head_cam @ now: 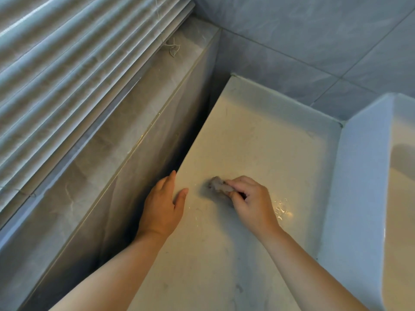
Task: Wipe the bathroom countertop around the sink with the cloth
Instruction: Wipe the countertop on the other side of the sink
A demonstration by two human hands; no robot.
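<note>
The beige countertop [258, 135] fills the middle of the view, with wet streaks glinting near its right side. My right hand [251, 200] presses a small bunched pale cloth [219, 185] onto the countertop, fingers curled over it. My left hand [162, 205] rests flat on the countertop's left edge, fingers apart and holding nothing, with the fingertips reaching over the edge. The white raised sink [368, 176] stands at the right, and its basin is cut off by the frame.
A dark narrow gap [193, 140] runs between the countertop's left edge and a tiled ledge [107, 144] under window blinds [67, 52]. Blind cords [174, 49] lie on the ledge. Grey tiled wall [314, 37] backs the countertop.
</note>
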